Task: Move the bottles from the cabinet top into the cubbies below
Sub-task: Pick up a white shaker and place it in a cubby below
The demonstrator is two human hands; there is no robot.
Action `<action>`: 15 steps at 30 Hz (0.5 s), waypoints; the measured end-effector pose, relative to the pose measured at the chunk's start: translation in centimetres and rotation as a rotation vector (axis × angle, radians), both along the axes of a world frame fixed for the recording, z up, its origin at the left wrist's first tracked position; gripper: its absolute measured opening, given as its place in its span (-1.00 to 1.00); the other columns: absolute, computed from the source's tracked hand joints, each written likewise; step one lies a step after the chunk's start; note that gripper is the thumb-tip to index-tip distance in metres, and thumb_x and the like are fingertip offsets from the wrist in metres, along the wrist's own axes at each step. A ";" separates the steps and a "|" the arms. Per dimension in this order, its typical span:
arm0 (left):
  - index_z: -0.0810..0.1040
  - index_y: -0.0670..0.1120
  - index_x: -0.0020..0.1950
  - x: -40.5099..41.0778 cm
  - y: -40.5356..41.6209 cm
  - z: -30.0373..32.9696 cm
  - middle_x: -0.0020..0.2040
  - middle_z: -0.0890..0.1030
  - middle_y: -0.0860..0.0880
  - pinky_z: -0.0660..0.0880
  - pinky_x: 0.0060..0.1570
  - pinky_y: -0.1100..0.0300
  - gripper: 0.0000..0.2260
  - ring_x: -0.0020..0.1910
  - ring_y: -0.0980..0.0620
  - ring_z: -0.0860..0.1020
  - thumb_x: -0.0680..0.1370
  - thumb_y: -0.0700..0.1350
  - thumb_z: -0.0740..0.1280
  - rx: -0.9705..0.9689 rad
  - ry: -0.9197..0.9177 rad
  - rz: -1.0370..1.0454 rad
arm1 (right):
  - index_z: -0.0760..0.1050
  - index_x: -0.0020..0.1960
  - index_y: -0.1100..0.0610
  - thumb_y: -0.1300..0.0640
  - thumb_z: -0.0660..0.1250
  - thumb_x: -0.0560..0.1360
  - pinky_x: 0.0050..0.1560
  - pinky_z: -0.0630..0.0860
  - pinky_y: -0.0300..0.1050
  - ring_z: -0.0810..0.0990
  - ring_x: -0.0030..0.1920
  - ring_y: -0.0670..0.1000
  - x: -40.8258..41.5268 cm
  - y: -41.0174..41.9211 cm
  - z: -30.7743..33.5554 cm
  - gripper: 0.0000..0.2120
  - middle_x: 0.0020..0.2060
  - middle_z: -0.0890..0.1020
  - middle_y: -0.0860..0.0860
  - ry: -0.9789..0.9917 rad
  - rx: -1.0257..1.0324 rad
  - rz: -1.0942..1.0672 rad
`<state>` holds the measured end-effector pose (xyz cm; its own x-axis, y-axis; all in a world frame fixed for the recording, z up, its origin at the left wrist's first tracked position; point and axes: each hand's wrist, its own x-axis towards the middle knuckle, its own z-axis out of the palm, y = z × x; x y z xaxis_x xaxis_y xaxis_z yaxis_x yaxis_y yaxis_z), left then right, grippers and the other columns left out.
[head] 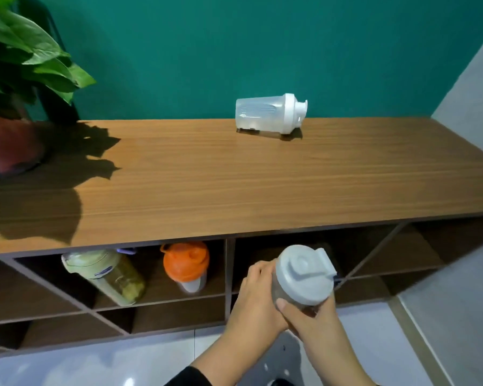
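Observation:
A clear bottle with a grey flip lid point(304, 274) is upright in front of the cubby right of the centre divider, below the cabinet top's front edge. My left hand point(258, 295) wraps its left side and my right hand point(307, 316) grips its body from the front. Its lower half is hidden by my hands. A clear bottle with a white lid point(268, 114) lies on its side at the back of the wooden cabinet top point(207, 176). In the left cubby stand a tilted green-lidded bottle point(106, 277) and an orange-lidded bottle point(186, 264).
A potted plant point(14, 93) with large green leaves sits at the cabinet top's far left and casts a shadow over it. A teal wall is behind the cabinet. Diagonal dividers cross the cubbies. Pale glossy floor point(95, 366) lies below.

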<state>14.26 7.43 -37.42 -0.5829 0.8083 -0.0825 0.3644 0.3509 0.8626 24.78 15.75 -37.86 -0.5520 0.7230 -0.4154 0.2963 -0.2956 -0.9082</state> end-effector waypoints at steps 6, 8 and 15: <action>0.42 0.17 0.23 -1.7 2.3 -4.0 0.16 0.53 0.13 0.60 0.14 0.11 -0.57 0.12 0.22 0.56 0.42 0.06 0.46 -0.087 -0.096 0.199 | 0.21 0.51 0.01 0.26 0.53 0.42 0.04 0.52 -0.20 0.56 0.18 -0.04 -4.3 2.2 -2.9 -0.22 0.17 0.57 -0.09 -0.059 0.068 0.122; 0.47 0.11 0.22 -2.5 2.9 -4.6 0.11 0.58 0.14 0.61 0.12 0.17 -0.67 0.08 0.23 0.58 0.47 -0.02 0.42 -0.110 -0.059 0.243 | 0.27 0.49 -0.01 0.21 0.53 0.42 0.04 0.52 -0.21 0.59 0.16 -0.08 -5.5 2.8 -3.6 -0.27 0.17 0.61 -0.10 -0.079 0.078 0.136; 0.27 0.14 -0.30 -3.8 3.5 -3.5 -0.33 0.49 0.08 0.57 -0.07 0.10 -0.59 -0.27 0.02 0.54 0.60 -0.24 0.33 -0.225 -0.042 0.319 | 0.51 0.24 0.06 0.11 0.51 0.43 -0.12 0.59 -0.31 0.70 -0.04 -0.17 -7.6 3.8 -4.8 -0.60 -0.04 0.73 -0.03 -0.119 0.129 0.205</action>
